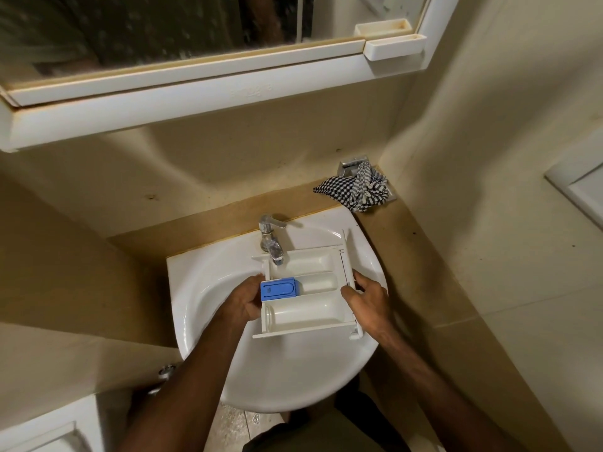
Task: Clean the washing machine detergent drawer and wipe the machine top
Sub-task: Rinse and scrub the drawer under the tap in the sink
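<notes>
A white detergent drawer (313,311) with three compartments and a blue insert (279,288) is held level over the white sink (293,373), its far end under the chrome tap (270,238). My left hand (239,300) grips the drawer's left side beside the blue insert. My right hand (367,303) grips its right side at the front panel. No water is visibly running from the tap. A black-and-white checked cloth (357,187) lies crumpled on the ledge at the back right.
A tan ledge (202,223) runs behind the sink under a white mirror cabinet (195,89). Beige walls close in on both sides. A chrome fitting (352,164) sits behind the cloth. A white appliance edge (42,432) shows at bottom left.
</notes>
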A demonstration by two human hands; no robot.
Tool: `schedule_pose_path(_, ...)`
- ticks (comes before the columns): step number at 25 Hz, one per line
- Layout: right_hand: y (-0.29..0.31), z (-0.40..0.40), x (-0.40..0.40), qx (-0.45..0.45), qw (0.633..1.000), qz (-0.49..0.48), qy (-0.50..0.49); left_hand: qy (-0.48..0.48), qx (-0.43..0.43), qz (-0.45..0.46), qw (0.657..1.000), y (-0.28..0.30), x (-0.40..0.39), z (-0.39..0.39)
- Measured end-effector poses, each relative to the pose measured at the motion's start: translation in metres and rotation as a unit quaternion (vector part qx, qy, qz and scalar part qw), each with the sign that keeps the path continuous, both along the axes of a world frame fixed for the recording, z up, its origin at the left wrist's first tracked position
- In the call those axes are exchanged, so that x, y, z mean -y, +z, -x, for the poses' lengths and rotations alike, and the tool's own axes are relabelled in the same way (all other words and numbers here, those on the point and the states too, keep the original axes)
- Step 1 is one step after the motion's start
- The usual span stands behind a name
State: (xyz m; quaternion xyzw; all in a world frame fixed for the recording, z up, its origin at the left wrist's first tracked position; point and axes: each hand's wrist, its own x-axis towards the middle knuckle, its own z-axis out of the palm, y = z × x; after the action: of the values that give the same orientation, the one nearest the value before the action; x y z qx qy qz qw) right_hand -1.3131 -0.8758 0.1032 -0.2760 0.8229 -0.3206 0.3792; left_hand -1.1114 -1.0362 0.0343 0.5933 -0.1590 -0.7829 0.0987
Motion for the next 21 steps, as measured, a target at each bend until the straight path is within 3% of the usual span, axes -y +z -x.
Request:
schedule_pose_path(3, -0.002, -0.006, 0.003, 0.006, 1.0, 0.013, -0.011, 0.058, 0.009, 0.057, 0.997, 0.0, 0.0, -0.001)
schedule_pose_path(5, -0.005, -0.012, 0.005, 0.015, 1.0, 0.022, -0.011, 0.075, 0.086, 0.137, 0.984, 0.005, -0.004, -0.001)
schedule_pose_path(8, -0.006, -0.022, 0.01, 0.017, 1.0, 0.022, -0.007, -0.019, 0.21, 0.286, 0.935, 0.014, -0.011, -0.009)
schedule_pose_path(12, -0.011, -0.035, 0.016, 0.015, 0.999, 0.027, -0.011, -0.154, 0.329, 0.473, 0.803, 0.022, -0.031, -0.02)
schedule_pose_path(14, -0.013, -0.038, 0.018, 0.013, 0.999, 0.028, -0.025, -0.211, 0.379, 0.581, 0.688, 0.021, -0.044, -0.022)
schedule_pose_path(17, -0.014, -0.044, 0.023, 0.023, 0.999, 0.021, -0.045, -0.316, 0.364, 0.718, 0.502, 0.015, -0.044, -0.024)
schedule_pose_path(19, -0.015, -0.047, 0.027, 0.034, 0.998, 0.015, -0.053, -0.371, 0.333, 0.746, 0.442, 0.013, -0.043, -0.021)
schedule_pose_path(21, -0.015, -0.049, 0.029, 0.042, 0.997, 0.012, -0.063, -0.397, 0.325, 0.746, 0.424, 0.013, -0.046, -0.015)
